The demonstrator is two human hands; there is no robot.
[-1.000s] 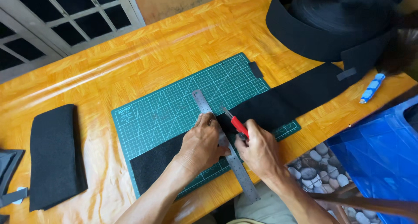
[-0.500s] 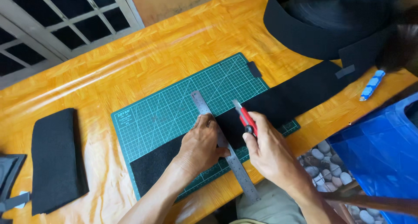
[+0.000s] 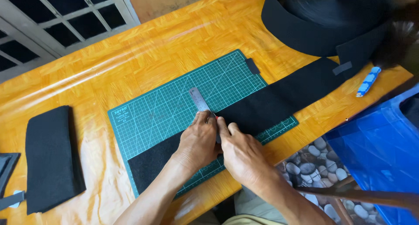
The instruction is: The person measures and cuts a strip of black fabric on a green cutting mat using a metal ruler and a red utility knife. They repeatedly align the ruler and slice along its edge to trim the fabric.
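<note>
A long black felt strip (image 3: 279,100) lies across a green cutting mat (image 3: 174,107) on the orange table. A steel ruler (image 3: 198,100) crosses the strip at an angle. My left hand (image 3: 198,142) presses flat on the ruler and strip. My right hand (image 3: 240,153) sits right beside it, closed around a red-handled cutter (image 3: 215,117) whose tip shows at the ruler's edge, at the strip's far side. Most of the cutter is hidden under my fingers.
A big roll of black felt (image 3: 331,19) stands at the far right, feeding the strip. A cut black piece (image 3: 50,157) lies at the left. A blue-and-white pen (image 3: 368,81) rests near the right edge, a blue bin (image 3: 379,146) beside the table.
My right hand has swung the red cutter from above the strip down against the ruler's edge, close to my left hand. The left hand has stayed on the ruler.
</note>
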